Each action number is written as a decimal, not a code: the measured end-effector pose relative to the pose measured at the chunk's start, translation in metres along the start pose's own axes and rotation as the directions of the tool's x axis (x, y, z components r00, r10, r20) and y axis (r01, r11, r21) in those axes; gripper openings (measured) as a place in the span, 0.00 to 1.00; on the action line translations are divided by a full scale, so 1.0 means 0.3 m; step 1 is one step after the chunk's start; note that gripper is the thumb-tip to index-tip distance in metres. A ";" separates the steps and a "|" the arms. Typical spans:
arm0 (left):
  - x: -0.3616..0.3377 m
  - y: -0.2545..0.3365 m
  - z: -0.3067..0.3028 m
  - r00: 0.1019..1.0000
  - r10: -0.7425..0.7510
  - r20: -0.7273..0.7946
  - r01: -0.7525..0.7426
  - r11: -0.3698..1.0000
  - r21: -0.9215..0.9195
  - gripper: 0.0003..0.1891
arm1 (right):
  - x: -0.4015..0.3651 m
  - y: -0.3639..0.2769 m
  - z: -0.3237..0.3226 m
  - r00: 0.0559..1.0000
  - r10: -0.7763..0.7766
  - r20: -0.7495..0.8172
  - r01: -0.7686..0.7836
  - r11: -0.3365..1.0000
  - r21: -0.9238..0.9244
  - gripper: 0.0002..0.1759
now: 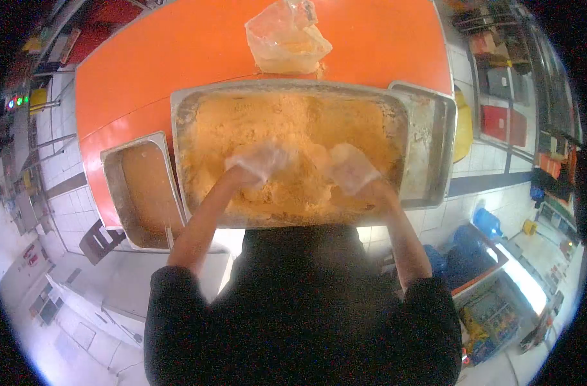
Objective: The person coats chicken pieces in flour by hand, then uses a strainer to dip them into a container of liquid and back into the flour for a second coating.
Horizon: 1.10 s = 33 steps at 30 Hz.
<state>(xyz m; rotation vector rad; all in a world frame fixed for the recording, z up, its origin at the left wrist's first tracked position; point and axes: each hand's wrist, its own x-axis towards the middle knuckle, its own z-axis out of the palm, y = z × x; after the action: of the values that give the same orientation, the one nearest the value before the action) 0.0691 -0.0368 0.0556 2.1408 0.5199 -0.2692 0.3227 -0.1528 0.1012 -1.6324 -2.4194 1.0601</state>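
Left hand [261,161]: in a thin clear glove, palm down on the crumb mix [293,119]. The glove is blurred, so it cannot be told whether the fingers are curled into the mix or lie flat.

Right hand [352,168]: gloved likewise, flat on the mix with fingers apart and nothing clamped between them. The two hands sit near each other, fingertips angled inward but not touching.

Relation of note: the mix lies directly beneath both hands and runs outward on all sides, with the greater bulk beyond the fingertips toward the far rim. The large metal tray [177,128] holding it has its long axis running left to right across the person; both hands work the near half, the left one closer to the tray's middle.

The mix is dry, yellow-orange and fine-grained, with an uneven surface heaped higher toward the far side.

Surroundings: a smaller pan [110,174] of orange-brown contents stands just left of the tray, and a dusted tray [449,128] touches its right end. A crumpled plastic bag [287,38] lies beyond on the orange table [177,51].
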 end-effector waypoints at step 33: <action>-0.118 0.117 -0.189 0.866 -0.499 0.005 0.479 0.828 -0.293 0.22 | 0.024 -0.008 0.045 0.795 0.433 -0.425 -0.265 0.878 0.400 0.15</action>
<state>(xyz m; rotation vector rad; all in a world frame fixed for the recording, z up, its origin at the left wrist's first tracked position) 0.0538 -0.0182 0.1270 1.7101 1.0895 -0.3758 0.3122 -0.1541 0.0899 -1.9753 -1.5562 0.8524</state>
